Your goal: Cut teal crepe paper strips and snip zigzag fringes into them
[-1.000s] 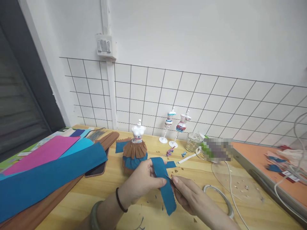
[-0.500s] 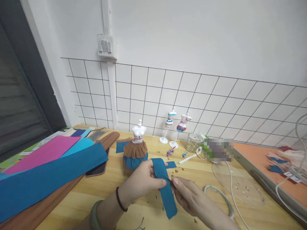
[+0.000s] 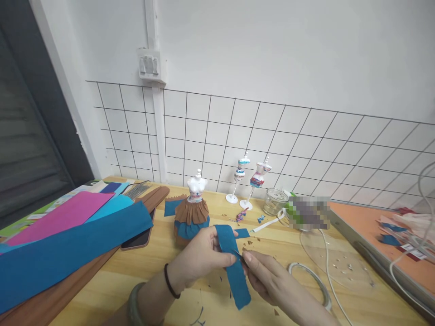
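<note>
Thumb and fingers of the left hand point(image 3: 207, 251) are clamped on a blue strip point(image 3: 239, 285) at the lower centre of the frame; its upper end curves over the fingers and its lower end hangs down with a ragged edge. The right hand point(image 3: 267, 274), just to the right, is closed on a thin dark tool point(image 3: 243, 260), its tip touching the strip near the left thumb. A dark band point(image 3: 171, 281) and a pale green bangle point(image 3: 133, 305) circle the left forearm.

Just behind the left hand, at the centre of the frame, a white dress form point(image 3: 196, 186) stands upright in a brown and blue skirt point(image 3: 192, 213). Two smaller dress forms point(image 3: 257, 180) stand farther back, to its right, beside a clear glass point(image 3: 276, 201). A roll of tape point(image 3: 317, 280) lies on the wooden tabletop point(image 3: 136, 280) at the lower right, near a white cable point(image 3: 329, 267). At the left of the frame, blue fabric point(image 3: 78, 249) overlaps pink point(image 3: 64, 217) and light-blue sheets point(image 3: 113, 208), with brown fabric point(image 3: 74, 287) under it and a phone point(image 3: 137, 240) partly covered. Brown scraps point(image 3: 249, 243) are scattered near the right hand.
</note>
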{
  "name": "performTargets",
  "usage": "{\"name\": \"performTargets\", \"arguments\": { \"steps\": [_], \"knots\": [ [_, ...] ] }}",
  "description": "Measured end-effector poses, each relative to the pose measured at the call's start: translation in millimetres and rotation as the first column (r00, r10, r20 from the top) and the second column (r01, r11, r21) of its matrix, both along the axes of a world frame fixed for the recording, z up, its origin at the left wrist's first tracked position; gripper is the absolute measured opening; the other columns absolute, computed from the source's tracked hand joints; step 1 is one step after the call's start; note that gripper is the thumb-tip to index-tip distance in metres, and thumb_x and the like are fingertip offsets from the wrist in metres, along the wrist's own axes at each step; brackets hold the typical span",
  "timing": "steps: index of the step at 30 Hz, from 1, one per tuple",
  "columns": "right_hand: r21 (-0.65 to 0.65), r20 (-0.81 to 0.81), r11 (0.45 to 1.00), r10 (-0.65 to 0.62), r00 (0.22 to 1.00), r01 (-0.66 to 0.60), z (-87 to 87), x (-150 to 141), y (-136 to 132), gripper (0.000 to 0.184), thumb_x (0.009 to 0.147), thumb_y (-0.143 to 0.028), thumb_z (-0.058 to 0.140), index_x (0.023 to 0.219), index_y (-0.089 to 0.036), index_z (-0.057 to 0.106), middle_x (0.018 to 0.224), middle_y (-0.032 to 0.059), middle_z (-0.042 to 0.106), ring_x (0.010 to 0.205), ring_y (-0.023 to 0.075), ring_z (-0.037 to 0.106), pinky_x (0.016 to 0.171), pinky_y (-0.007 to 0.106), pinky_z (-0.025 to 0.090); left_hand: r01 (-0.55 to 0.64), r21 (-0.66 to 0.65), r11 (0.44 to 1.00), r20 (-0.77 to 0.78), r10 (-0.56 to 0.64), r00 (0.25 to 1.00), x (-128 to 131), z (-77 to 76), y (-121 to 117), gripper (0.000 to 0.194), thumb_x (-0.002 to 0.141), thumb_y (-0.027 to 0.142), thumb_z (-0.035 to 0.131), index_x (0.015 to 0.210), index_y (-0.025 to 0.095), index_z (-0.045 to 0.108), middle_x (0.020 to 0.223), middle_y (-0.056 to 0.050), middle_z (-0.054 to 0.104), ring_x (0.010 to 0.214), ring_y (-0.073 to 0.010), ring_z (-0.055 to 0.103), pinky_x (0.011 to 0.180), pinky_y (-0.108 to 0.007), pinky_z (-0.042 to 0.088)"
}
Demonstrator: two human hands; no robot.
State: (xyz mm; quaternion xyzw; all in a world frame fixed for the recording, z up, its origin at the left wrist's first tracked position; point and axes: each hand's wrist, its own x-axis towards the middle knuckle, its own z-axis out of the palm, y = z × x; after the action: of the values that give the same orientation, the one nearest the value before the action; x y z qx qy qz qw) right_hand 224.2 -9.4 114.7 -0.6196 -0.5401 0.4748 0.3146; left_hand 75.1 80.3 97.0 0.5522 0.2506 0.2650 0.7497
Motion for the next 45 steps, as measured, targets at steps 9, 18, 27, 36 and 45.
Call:
{"name": "performTargets", "arguments": {
  "steps": [9,18,27,36,45],
  "knots": [
    [0.002,-0.001,1.000,0.011,1.000,-0.011,0.9,-1.1,-0.8,0.041,0.086,-0.055,0.030,0.069,-0.020,0.041,0.061,-0.0051,0.031,0.055,0.0101,0.030,0.049,0.020,0.027,-0.001,-0.006,1.000,0.011,0.001,1.000,-1.8,-2.4,1.1,0.046,0.057,0.015,0.073,0.099,0.013,0.056,0.079,-0.005,0.064,0.077,-0.0196,0.061,0.076,-0.036,0.046],
    [0.016,-0.022,1.000,0.024,0.999,-0.024,-1.5,-1.4,1.4,0.040,0.087,-0.054,0.031,0.066,-0.021,0.038,0.059,-0.0058,0.030,0.054,0.0100,0.028,0.049,0.021,0.026,0.015,0.023,1.000,-0.019,-0.015,1.000,-2.3,-1.9,4.0,0.045,0.056,0.015,0.074,0.097,0.013,0.058,0.076,-0.002,0.063,0.077,-0.0168,0.059,0.073,-0.031,0.045],
    [0.009,-0.098,0.999,-0.036,0.995,0.037,-1.0,-1.3,-1.0,0.043,0.082,-0.059,0.036,0.067,-0.021,0.045,0.058,-0.0058,0.031,0.053,0.0107,0.029,0.049,0.022,0.027,0.062,0.080,0.995,0.029,-0.064,0.998,-4.5,9.0,-0.6,0.021,0.067,0.020,0.067,0.084,0.011,0.059,0.078,-0.006,0.065,0.071,-0.0160,0.061,0.061,-0.025,0.047],
    [0.014,-0.145,0.999,-0.040,0.989,0.043,-1.9,-3.4,1.7,0.041,0.084,-0.057,0.034,0.067,-0.021,0.038,0.057,-0.0072,0.025,0.051,0.0091,0.022,0.045,0.020,0.019,-0.036,0.063,0.997,0.061,0.033,0.998,0.3,10.2,-4.6,0.018,0.065,0.015,0.067,0.081,0.010,0.059,0.077,-0.007,0.067,0.065,-0.0124,0.060,0.056,-0.021,0.046],
    [-0.006,-0.175,0.996,-0.086,0.981,0.086,-6.1,-3.8,5.3,0.043,0.082,-0.060,0.036,0.065,-0.021,0.038,0.054,-0.0085,0.023,0.049,0.0084,0.018,0.043,0.022,0.014,-0.088,0.034,0.996,0.114,0.084,0.990,5.2,3.9,-5.5,0.021,0.066,0.013,0.065,0.085,0.011,0.057,0.078,-0.008,0.068,0.069,-0.0148,0.062,0.062,-0.024,0.048]
  ]
}}
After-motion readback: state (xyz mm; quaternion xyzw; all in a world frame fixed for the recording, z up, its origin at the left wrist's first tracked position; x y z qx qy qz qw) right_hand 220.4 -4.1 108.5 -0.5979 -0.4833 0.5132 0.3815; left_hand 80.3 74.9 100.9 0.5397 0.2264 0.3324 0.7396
